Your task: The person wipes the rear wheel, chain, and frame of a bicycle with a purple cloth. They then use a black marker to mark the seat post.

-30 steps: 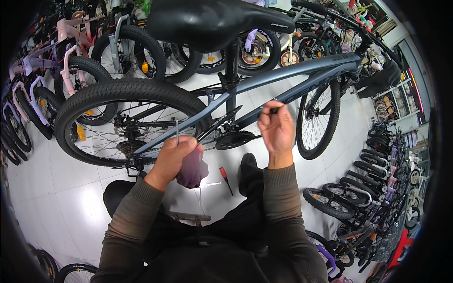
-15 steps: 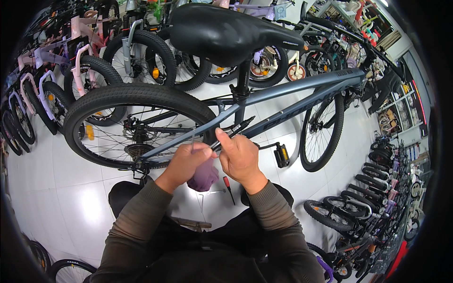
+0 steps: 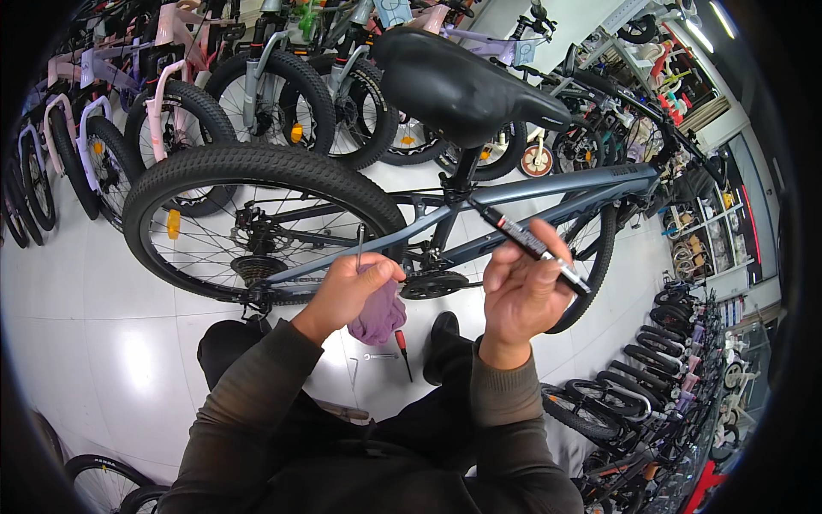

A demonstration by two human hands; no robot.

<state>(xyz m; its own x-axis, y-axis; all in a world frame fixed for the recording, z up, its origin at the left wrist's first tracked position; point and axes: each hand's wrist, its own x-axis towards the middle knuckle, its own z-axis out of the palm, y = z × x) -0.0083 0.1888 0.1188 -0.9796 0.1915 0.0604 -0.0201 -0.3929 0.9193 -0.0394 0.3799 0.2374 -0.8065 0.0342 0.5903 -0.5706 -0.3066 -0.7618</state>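
Observation:
My left hand (image 3: 347, 289) is closed around a crumpled purple cloth (image 3: 381, 315), which hangs below the fingers. A thin metal rod (image 3: 360, 242) sticks up from the same grip; its lower end is hidden. Raised to the right, my right hand (image 3: 524, 301) grips a black marker pen (image 3: 524, 240) between thumb and fingers, tilted with its upper end toward the seat post. Beyond both hands stands a blue-grey bicycle (image 3: 561, 182) with a black saddle (image 3: 462, 90). Its rear wheel (image 3: 257, 163) is on the left, and my left hand is in front of the frame's rear stay.
On the tiled floor between my legs lie a red-handled screwdriver (image 3: 402, 343), a wrench (image 3: 381, 356) and a hex key (image 3: 354, 374). Rows of bicycles line the far side (image 3: 274, 94) and the right (image 3: 591, 403). Loose wheels (image 3: 107, 480) lie at the lower left.
My hands, close together before, are now apart. The right hand has moved right with the marker pen and turned, showing more of the pen. The left hand still holds the cloth; the view has shifted.

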